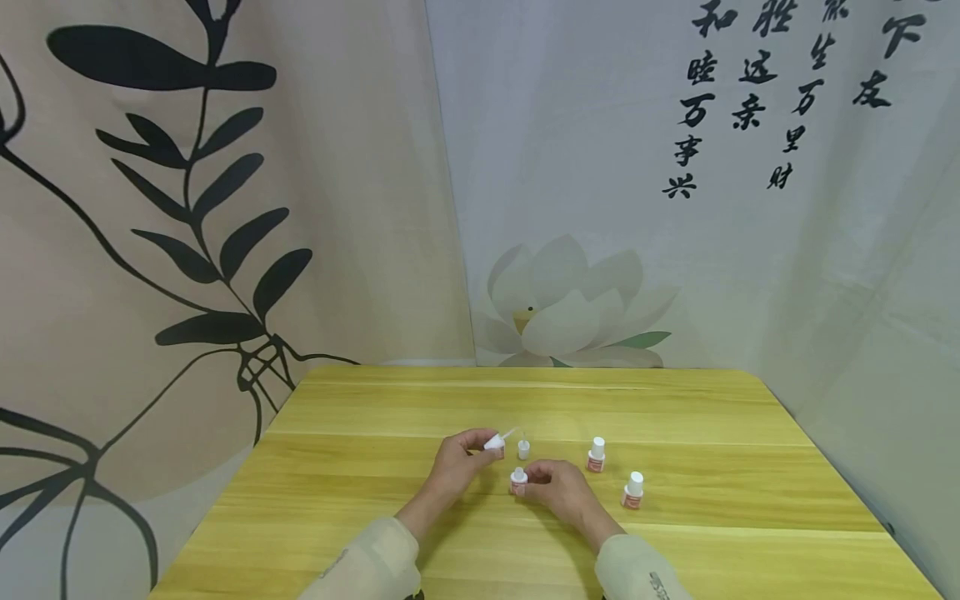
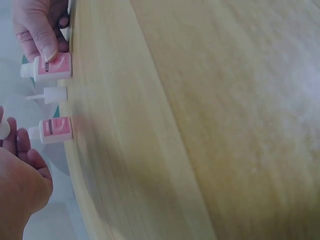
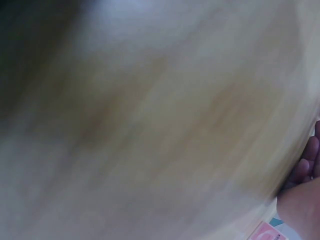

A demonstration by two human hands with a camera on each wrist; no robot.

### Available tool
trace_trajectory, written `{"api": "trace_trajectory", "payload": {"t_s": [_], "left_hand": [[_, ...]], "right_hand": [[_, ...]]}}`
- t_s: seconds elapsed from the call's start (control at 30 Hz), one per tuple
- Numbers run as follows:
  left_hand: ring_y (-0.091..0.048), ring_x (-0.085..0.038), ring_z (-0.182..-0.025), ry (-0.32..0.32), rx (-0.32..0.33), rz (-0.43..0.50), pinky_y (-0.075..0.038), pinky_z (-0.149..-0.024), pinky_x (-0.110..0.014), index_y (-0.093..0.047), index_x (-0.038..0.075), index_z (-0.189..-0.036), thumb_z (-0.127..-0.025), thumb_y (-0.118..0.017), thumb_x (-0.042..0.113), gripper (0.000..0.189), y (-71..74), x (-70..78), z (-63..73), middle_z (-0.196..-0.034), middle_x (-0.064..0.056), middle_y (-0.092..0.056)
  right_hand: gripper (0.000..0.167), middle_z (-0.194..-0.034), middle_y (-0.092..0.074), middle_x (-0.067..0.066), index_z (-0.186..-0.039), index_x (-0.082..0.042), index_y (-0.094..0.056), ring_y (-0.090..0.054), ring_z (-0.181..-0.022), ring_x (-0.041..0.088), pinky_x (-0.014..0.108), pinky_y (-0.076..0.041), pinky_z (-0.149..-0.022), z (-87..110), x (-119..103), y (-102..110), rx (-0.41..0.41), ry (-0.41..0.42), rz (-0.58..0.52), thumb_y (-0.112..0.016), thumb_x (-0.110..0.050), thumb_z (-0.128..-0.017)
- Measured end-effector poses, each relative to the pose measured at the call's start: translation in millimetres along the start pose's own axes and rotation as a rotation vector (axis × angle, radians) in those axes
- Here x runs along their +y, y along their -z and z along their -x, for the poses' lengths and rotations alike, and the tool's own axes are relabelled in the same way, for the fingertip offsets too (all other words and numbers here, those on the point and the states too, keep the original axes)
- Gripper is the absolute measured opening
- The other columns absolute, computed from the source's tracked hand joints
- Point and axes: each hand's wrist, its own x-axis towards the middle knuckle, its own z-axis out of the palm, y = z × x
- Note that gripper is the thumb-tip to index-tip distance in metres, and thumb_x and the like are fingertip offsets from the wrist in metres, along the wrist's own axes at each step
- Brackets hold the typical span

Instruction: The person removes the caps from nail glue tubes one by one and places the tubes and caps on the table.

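Observation:
In the head view my left hand (image 1: 459, 460) pinches a white cap (image 1: 494, 442) with a thin white applicator pointing up to the right. Close behind those fingers stands a small white bottle with a pink label, mostly covered in the head view; the left wrist view shows this pink-labelled bottle (image 2: 56, 131) upright. My right hand (image 1: 558, 492) grips another small bottle (image 1: 518, 481) by its side, thumb on the label; its short neck bears no tall cap. Between the two bottles a second white cap (image 1: 523, 450) stands on the table, applicator upward.
To the right of my right hand stand two capped bottles with pink labels, a farther bottle (image 1: 596, 455) and a nearer bottle (image 1: 633, 491). All rest on a wooden table (image 1: 360, 408). A printed curtain (image 1: 360, 208) hangs behind its far edge.

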Motion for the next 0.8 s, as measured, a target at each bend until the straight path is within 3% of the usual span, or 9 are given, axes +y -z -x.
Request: {"api": "trace_trajectory", "payload": {"t_s": [0.2,0.43,0.53,0.8], "left_hand": [[-0.062,-0.025,-0.090,-0.014,0.001,0.005,-0.050,-0.073,-0.030,-0.069,-0.004,-0.111,-0.089,-0.072,0.006,0.024,-0.5,-1.9,-1.4,-0.098,-0.013,-0.069],[-0.062,-0.018,-0.087,-0.003,-0.008,0.017,-0.053,-0.080,-0.049,-0.066,-0.004,-0.120,-0.091,-0.071,0.008,0.033,0.1,-1.8,-1.5,-0.103,-0.016,-0.069],[-0.062,-0.016,-0.086,-0.002,-0.007,0.017,-0.052,-0.081,-0.051,-0.066,-0.004,-0.120,-0.091,-0.071,0.008,0.032,0.2,-1.0,-1.1,-0.103,-0.015,-0.069],[-0.064,-0.018,-0.089,-0.015,-0.013,0.025,-0.050,-0.078,-0.036,-0.067,-0.006,-0.113,-0.090,-0.070,0.006,0.026,0.6,1.7,-0.2,-0.099,-0.017,-0.069]], "right_hand": [[0.018,-0.094,-0.071,-0.005,-0.096,-0.016,-0.074,-0.064,-0.091,0.013,0.043,-0.050,-0.086,-0.2,0.3,-0.2,0.004,-0.006,-0.003,-0.078,-0.030,-0.086],[0.017,-0.094,-0.071,-0.005,-0.095,-0.016,-0.074,-0.063,-0.090,0.013,0.043,-0.050,-0.086,-0.5,0.3,-0.1,0.005,0.000,0.004,-0.078,-0.030,-0.086],[0.017,-0.093,-0.071,-0.005,-0.096,-0.016,-0.074,-0.063,-0.090,0.013,0.042,-0.050,-0.086,-0.6,0.1,0.1,0.002,0.001,-0.004,-0.078,-0.029,-0.086],[0.016,-0.093,-0.071,-0.005,-0.096,-0.016,-0.074,-0.063,-0.090,0.013,0.042,-0.050,-0.086,-0.2,-0.4,0.5,-0.003,0.001,-0.011,-0.078,-0.028,-0.086]]}}
